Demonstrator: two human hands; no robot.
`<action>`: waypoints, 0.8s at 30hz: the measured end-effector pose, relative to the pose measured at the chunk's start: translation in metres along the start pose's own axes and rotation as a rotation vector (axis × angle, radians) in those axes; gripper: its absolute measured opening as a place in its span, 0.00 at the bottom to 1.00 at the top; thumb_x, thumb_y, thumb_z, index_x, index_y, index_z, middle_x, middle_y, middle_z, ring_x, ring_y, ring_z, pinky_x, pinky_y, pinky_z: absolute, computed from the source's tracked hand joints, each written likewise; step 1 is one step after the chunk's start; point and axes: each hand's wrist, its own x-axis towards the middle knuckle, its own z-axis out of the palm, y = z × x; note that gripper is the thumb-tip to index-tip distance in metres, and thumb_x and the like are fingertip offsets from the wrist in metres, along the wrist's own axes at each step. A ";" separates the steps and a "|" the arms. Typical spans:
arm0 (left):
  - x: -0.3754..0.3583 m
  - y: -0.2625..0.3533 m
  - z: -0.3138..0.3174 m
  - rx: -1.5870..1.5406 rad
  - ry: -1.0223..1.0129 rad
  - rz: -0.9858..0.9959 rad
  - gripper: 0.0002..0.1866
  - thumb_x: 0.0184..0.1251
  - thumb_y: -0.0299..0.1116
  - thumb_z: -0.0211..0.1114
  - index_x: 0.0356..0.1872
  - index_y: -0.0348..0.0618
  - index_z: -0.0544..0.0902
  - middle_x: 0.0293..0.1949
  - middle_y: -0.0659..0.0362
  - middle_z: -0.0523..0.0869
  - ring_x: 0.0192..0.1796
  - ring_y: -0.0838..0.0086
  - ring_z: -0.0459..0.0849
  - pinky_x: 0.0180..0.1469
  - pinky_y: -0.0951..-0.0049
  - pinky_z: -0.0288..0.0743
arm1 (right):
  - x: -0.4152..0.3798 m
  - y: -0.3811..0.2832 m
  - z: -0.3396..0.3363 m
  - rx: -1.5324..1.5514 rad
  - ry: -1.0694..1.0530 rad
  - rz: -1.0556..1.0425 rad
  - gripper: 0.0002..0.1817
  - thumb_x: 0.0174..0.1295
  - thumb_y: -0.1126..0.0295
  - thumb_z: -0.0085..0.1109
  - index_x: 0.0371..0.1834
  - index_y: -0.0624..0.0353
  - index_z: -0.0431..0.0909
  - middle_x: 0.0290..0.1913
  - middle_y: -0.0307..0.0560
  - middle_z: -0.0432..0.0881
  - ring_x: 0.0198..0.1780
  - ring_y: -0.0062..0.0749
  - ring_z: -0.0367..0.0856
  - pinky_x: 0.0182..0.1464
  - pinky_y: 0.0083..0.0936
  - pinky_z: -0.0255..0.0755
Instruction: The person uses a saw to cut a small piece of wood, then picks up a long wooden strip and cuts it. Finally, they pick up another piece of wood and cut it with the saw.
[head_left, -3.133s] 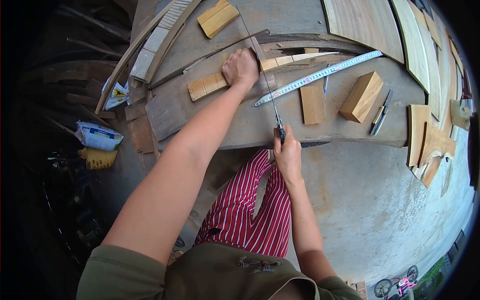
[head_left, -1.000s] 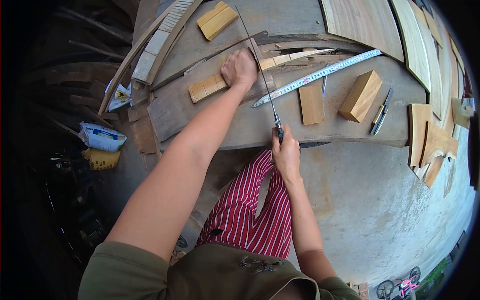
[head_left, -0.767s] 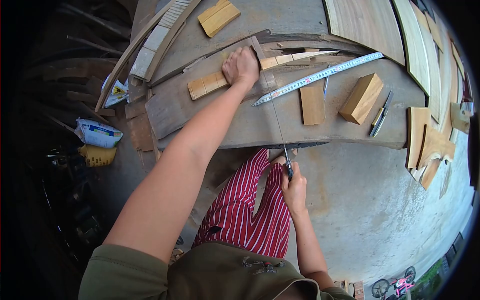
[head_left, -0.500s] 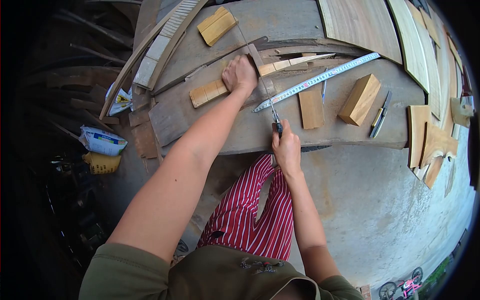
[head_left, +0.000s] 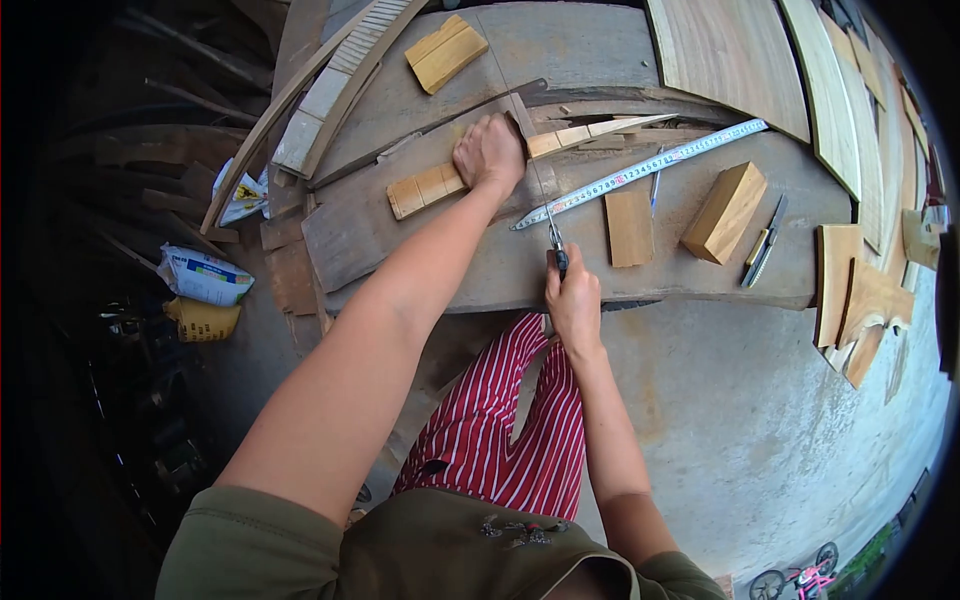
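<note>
While pressing marked wood strip down w/ L hand, gripping saw by its handle w/ R hand. L fingers curled together, clamped on strip approx. mid-length, tips hidden; R fingers wrapped round handle. Strip directly under L fingers, blunt end out on pinky side, tapered end past thumb side. Prob. light, stiff, dry, not slippery; thin tip likely fragile, so best held at thick pt., away from blade. Blade prob. thin, bendy: best held by handle only.
</note>
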 end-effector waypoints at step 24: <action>0.002 0.007 -0.006 -0.004 -0.023 -0.064 0.17 0.72 0.39 0.49 0.38 0.43 0.86 0.46 0.55 0.87 0.52 0.57 0.84 0.53 0.56 0.76 | -0.099 0.033 -0.033 -0.004 -0.089 0.132 0.08 0.63 0.75 0.57 0.42 0.62 0.70 0.29 0.66 0.80 0.34 0.65 0.81 0.35 0.52 0.73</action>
